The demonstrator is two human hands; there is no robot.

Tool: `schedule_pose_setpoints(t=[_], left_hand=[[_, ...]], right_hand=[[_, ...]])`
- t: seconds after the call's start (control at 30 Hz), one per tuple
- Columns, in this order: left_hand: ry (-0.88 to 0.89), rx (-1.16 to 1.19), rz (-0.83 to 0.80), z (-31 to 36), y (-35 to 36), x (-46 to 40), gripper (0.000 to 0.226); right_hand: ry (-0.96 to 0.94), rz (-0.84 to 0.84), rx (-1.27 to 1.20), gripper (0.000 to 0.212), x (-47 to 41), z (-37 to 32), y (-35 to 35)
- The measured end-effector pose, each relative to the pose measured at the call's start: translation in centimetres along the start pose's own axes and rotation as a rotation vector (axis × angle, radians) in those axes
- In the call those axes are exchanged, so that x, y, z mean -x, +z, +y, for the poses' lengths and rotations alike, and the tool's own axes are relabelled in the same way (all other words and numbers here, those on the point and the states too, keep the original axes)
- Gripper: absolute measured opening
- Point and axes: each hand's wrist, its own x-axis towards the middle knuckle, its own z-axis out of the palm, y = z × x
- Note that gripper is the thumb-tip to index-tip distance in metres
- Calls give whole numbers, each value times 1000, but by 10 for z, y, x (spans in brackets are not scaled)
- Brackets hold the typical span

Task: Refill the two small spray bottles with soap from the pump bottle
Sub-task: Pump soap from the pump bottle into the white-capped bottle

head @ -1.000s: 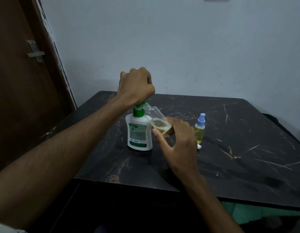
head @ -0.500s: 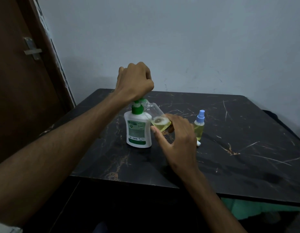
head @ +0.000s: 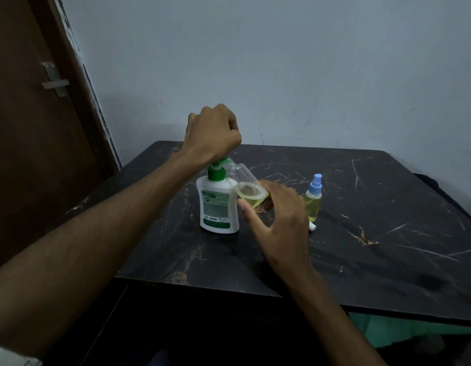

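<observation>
Dark marbled bench (head: 387, 233) by a pale wall: left hand (head: 212, 134) fisted on the pump bottle (head: 218, 207) head, right hand (head: 277, 220) pinching the tilted open bottle (head: 248, 190) under the spout—keep its mouth touching, press slowly; capped bottle (head: 313, 202) stands right.

L hand (head: 212, 133) fist on pump bottle (head: 218, 207), R hand (head: 279, 223) tilting open spray bottle (head: 248, 190)

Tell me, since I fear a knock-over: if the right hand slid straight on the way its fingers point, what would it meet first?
Probably the white pump bottle with the green pump, just beyond the tilted clear small bottle that the right hand holds; depth is unclear.
</observation>
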Motion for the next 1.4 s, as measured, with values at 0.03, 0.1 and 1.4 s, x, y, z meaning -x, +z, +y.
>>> schedule_pose_setpoints(t=[0.03,0.1,1.4], left_hand=[[2,-1,-1,0,0,0,20],[13,-14,-5,2,-1,0,19],[10,8,-3,1,-2,-1,21]], right_hand=[[-2,2,1,36,0,0,0],[-6,6,4,36,0,-1,-1],[9,4,17,38,1,2,1]])
